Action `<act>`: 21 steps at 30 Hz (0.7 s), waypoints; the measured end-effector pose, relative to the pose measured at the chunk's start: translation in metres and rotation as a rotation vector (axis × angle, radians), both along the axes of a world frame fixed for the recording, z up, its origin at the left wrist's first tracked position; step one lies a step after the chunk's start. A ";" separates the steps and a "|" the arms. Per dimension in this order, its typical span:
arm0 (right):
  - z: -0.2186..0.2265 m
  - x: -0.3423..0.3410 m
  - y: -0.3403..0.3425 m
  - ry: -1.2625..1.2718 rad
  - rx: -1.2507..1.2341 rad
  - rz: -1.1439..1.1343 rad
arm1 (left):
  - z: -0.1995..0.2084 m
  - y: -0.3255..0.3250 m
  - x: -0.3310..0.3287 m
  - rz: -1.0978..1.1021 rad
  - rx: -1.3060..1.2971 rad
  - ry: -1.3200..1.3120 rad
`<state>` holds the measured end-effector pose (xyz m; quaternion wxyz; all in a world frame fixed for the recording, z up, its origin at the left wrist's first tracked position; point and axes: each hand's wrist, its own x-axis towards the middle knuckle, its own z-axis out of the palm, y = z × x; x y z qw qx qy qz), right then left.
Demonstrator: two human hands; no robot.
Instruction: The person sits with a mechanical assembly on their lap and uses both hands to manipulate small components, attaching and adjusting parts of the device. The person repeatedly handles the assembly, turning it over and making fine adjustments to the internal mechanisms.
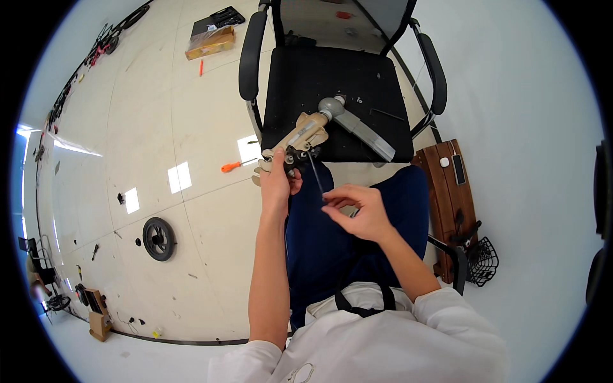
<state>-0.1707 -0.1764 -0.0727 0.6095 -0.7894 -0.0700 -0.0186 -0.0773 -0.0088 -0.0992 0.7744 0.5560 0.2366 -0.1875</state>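
Note:
My left hand (pixel 276 185) is closed around the lower end of a beige plastic mechanical assembly (pixel 305 131), held over the front edge of the chair seat. Dark metal parts and round fittings (pixel 292 155) show beside my fingers. A grey ball-shaped joint and a flat grey bar (pixel 365 133) extend from its upper end across the seat. My right hand (pixel 363 214) pinches the near end of a thin dark rod (pixel 317 175), which looks like a hex key. The rod's far end meets the assembly by the fittings; the exact contact is too small to make out.
The black office chair (pixel 300 73) faces me, with small screws and a dark L-shaped key (pixel 387 115) on its seat. An orange-handled screwdriver (pixel 237 166), a black wheel (pixel 158 239) and a cardboard box (pixel 211 43) lie on the floor. A wooden bench (pixel 440 185) stands right.

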 end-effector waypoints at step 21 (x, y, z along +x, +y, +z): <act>-0.080 -0.024 -0.107 0.338 0.144 -0.537 | -0.005 0.005 -0.002 -0.069 0.012 -0.028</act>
